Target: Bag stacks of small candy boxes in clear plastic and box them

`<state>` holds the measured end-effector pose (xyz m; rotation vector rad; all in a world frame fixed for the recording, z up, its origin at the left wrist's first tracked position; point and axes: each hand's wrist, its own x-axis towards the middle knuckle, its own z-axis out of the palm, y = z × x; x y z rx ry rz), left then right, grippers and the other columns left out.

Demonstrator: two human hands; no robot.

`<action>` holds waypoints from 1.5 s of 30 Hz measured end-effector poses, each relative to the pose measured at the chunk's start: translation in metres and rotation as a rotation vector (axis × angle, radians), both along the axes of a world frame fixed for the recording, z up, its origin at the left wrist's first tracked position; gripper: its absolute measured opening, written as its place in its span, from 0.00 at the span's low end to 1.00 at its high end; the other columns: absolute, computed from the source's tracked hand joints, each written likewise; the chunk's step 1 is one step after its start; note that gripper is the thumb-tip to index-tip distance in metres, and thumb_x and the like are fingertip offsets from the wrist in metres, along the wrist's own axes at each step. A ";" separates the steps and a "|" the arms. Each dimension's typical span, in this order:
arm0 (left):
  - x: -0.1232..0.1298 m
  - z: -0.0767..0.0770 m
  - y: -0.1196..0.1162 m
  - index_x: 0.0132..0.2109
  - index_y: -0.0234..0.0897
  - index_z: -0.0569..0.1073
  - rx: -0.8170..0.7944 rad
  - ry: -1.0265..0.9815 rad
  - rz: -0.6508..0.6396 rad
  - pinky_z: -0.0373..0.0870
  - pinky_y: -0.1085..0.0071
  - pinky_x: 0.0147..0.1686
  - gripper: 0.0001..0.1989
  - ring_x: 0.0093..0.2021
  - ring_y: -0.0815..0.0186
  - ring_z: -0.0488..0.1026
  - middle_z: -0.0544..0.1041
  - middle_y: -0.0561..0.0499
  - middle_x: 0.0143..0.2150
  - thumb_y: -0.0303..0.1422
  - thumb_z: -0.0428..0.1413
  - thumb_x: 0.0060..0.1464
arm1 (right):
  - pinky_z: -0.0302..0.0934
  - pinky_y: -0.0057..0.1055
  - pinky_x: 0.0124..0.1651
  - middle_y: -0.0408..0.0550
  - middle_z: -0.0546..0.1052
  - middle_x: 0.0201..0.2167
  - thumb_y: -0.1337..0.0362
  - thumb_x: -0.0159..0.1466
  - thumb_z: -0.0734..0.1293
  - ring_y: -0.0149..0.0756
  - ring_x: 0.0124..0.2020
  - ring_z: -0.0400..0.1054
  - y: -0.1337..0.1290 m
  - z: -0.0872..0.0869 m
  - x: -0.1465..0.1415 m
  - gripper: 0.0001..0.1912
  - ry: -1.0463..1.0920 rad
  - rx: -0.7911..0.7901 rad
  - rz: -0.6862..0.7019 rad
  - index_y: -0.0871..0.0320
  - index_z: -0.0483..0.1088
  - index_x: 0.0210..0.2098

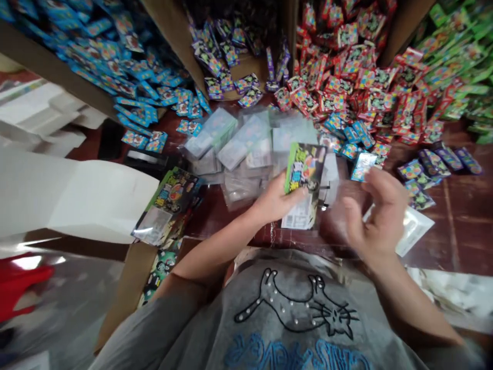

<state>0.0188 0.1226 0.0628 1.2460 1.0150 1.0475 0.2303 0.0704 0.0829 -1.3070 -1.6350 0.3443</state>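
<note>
My left hand (278, 198) is closed around a black and green printed packet (306, 180), with its thumb across the front. The packet is tilted slightly and has a pale label near its bottom edge. My right hand (379, 216) is to the right, blurred, its thumb and fingers apart and nothing seen between them. Just beyond its fingertips is a small light-blue packet (363, 165); I cannot tell whether they touch. Clear plastic bags with pale cards (246, 141) lie in a heap beyond my left hand. A white square packet (415, 231) lies partly behind my right wrist.
Cartons of small blue packets (142, 77), purple packets (219, 56), red packets (346, 77) and green packets (462, 67) line the back. Several purple packets (435, 162) lie at right. A stack of black and green packets (167, 205) sits at left, beside white sheeting (77, 198).
</note>
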 end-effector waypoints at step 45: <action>-0.122 0.011 0.201 0.53 0.30 0.80 0.369 1.221 0.304 0.77 0.57 0.55 0.20 0.49 0.62 0.83 0.87 0.47 0.46 0.43 0.66 0.63 | 0.66 0.68 0.63 0.65 0.79 0.61 0.18 0.60 0.54 0.72 0.64 0.73 0.147 -0.065 0.204 0.53 -0.715 -0.260 0.168 0.44 0.72 0.68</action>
